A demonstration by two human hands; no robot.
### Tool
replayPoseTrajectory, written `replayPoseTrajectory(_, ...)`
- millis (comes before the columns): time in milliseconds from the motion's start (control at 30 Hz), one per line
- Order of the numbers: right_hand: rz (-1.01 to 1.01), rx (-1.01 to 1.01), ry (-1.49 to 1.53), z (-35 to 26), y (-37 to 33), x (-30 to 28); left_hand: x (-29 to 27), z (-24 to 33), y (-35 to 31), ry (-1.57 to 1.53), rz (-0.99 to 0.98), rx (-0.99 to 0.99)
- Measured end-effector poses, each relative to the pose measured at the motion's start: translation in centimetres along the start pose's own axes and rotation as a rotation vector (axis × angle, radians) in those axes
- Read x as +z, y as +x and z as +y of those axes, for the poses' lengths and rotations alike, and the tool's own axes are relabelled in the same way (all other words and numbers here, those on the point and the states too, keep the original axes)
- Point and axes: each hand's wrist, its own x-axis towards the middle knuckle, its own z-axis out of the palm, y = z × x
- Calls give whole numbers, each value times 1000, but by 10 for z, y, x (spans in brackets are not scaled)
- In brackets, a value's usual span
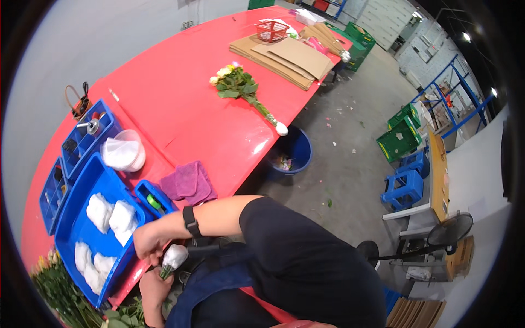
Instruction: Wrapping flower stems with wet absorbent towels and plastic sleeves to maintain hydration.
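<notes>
My left hand (155, 286) is closed round the green stems of a bouquet, just below the white wrap (175, 256) that covers their cut ends. Leaves of the bouquet (123, 318) show at the lower edge; its blooms are out of sight. My right hand (150, 241), with a black band at the wrist, is curled close above the left one, beside the wrap. Its fingertips are pressed together, and what they hold, if anything, is hidden. Next to both hands is a blue tray (128, 183) with several white wrapped bundles (99, 212) in it.
A finished-looking bouquet (236, 85) lies on the red table (180, 71). Around the tray are a purple cloth (188, 182), a white tub (131, 153), a blue organiser (90, 136) and more flowers (60, 284). Cardboard sheets (284, 57) lie farther off; a blue bucket (298, 150) stands below.
</notes>
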Motion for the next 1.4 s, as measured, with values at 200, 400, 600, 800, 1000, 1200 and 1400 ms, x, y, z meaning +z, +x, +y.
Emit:
replayPoseTrajectory(200,-91,-398,-569,53,-1,-31,-37,-6,-11,-634,-280,-129)
replayPoseTrajectory(400,156,-701,255,120,17,-1,-34,-6,-4,-887,-291,-239)
replayPoseTrajectory(600,331,-276,14,51,-48,34,1,-46,49,-305,74,-144)
replayPoseTrajectory(800,343,-498,328,52,-76,21,-25,5,84,170,111,43)
replayPoseTrajectory(1000,868,-262,-1014,78,-112,-16,-24,87,115,469,-3,487)
replayPoseTrajectory(1200,1426,-244,-679,133,-171,-108,-68,149,128,303,601,998)
replayPoseTrajectory(1400,1708,377,-766,214,-244,-248,-56,49,114,23,343,754)
